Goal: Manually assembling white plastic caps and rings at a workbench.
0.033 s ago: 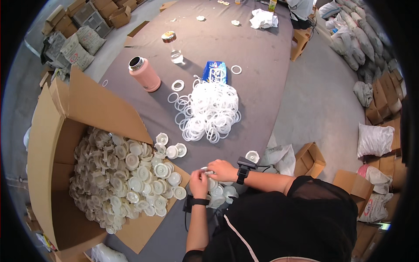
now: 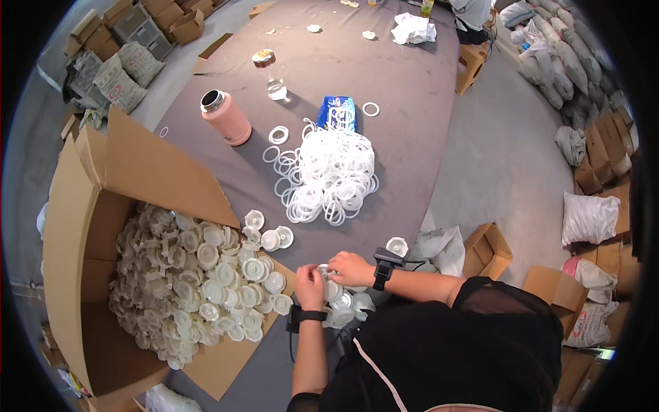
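Close together near the table's front edge, my left hand [image 2: 309,287] and my right hand [image 2: 351,269] have their fingers curled round one white plastic cap [image 2: 324,269]. Part of it is covered by my fingers. Below my hands lies a small heap of similar whitish caps [image 2: 341,302]. To the left, a tipped carton [image 2: 96,288] spills many more caps [image 2: 214,292] over its lower flap. A few loose caps [image 2: 270,239] sit beyond the flap. Farther out on the table is a pile of white sealing rings [image 2: 333,175].
Behind the rings lie a blue packet [image 2: 336,110], a pink open-topped flask [image 2: 226,118] and a clear jar [image 2: 276,89]. Crumpled white paper [image 2: 413,29] rests at the far end. Boxes [image 2: 487,252] and sacks [image 2: 590,220] stand on the floor at right.
My left hand has shifted very slightly left, and more of the cap shows between my hands. My right hand is nearly still.
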`<act>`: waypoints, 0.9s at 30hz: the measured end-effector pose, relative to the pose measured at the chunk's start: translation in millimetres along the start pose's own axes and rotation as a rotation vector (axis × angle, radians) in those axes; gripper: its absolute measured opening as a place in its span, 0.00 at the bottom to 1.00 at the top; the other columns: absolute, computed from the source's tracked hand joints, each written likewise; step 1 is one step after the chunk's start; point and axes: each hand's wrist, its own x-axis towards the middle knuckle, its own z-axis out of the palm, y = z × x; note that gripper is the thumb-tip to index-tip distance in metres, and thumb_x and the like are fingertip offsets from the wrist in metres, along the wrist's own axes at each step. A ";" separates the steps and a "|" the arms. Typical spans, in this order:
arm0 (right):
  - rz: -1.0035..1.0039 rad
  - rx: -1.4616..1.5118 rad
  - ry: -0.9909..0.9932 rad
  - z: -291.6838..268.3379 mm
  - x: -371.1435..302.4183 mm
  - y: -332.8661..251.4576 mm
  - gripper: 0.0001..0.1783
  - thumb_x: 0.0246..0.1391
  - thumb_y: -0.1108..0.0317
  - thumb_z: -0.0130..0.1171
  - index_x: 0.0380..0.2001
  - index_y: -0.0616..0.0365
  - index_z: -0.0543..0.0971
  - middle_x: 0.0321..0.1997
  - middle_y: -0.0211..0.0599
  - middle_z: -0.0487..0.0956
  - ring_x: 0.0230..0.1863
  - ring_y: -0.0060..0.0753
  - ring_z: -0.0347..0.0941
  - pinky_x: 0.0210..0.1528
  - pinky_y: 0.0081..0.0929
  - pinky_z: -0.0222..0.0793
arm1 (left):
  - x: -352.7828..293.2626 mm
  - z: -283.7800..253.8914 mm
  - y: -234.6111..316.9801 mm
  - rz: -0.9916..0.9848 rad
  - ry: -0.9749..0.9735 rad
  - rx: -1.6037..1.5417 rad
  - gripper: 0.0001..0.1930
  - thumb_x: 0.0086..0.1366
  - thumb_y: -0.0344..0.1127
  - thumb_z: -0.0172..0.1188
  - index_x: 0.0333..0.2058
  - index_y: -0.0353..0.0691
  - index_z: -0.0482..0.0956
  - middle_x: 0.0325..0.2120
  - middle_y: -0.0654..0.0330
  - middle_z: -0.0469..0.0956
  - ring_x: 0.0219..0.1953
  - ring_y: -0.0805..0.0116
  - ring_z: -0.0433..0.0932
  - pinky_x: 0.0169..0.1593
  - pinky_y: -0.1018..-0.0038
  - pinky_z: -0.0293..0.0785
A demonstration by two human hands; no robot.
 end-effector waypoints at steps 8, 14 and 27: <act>0.065 0.132 -0.113 -4.4 -7.2 1.7 0.13 0.41 0.64 0.51 0.33 0.54 0.75 0.36 0.37 0.74 0.37 0.40 0.68 0.39 0.35 0.65 | 75.0 -19.2 -21.0 0.109 0.156 0.626 0.08 0.45 0.28 0.56 0.28 0.38 0.72 0.27 0.54 0.67 0.33 0.55 0.68 0.37 0.64 0.65; 0.448 0.813 0.168 -12.9 20.8 2.6 0.22 0.47 0.65 0.52 0.47 0.58 0.65 0.48 0.39 0.66 0.35 0.29 0.69 0.34 0.24 0.66 | 59.1 -7.3 -13.9 -0.150 0.190 -0.337 0.07 0.55 0.29 0.53 0.31 0.32 0.73 0.26 0.64 0.68 0.23 0.79 0.67 0.26 0.82 0.64; 0.944 1.384 0.179 -7.4 25.7 18.0 0.10 0.50 0.60 0.52 0.32 0.54 0.69 0.25 0.23 0.71 0.20 0.13 0.65 0.21 0.13 0.61 | 127.2 16.1 5.3 -0.127 0.256 -0.007 0.12 0.51 0.31 0.56 0.33 0.30 0.71 0.30 0.58 0.70 0.23 0.75 0.68 0.30 0.77 0.67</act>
